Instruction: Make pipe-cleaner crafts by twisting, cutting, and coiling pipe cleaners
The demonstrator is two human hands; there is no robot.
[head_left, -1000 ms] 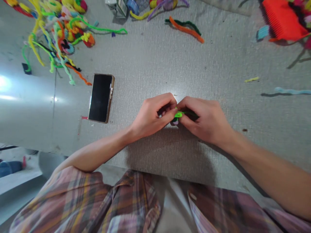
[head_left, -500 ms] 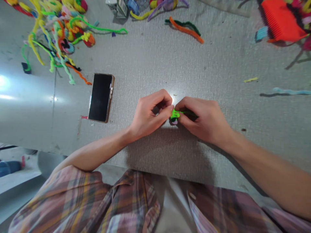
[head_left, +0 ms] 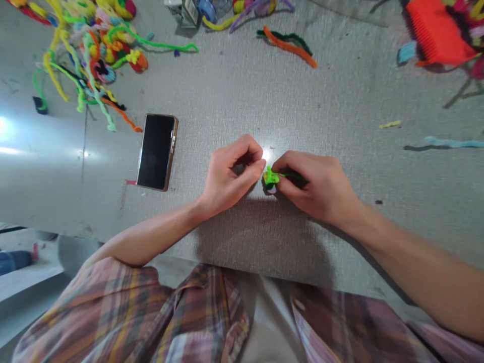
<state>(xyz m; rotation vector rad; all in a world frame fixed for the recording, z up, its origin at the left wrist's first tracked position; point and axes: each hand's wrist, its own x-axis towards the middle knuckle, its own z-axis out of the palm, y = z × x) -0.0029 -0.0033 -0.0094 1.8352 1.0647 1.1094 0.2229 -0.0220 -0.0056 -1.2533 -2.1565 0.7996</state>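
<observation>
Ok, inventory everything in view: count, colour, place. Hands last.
Small fuzzy piece: 1, mostly bright green, between the hands
Phone: 1, black, centre-left
Fuzzy pile: uncountable, many colours, upper left
Crossed strips: 2, orange and dark green, top centre
Box: 1, pale, top edge
Roll-like object: 1, blue, top edge
Curved strips: 2, yellow and purple, top edge
Comb-like object: 1, red-orange, upper right
Block: 1, light blue, beside it
Scrap: 1, yellow, right
Long strip: 1, light blue, right edge
Table: 1, grey, beneath
Bucket: 1, blue, lower left
Shirt: 1, plaid, bottom
Left hand: 1, beside the piece
Right hand: 1, pinching it
</observation>
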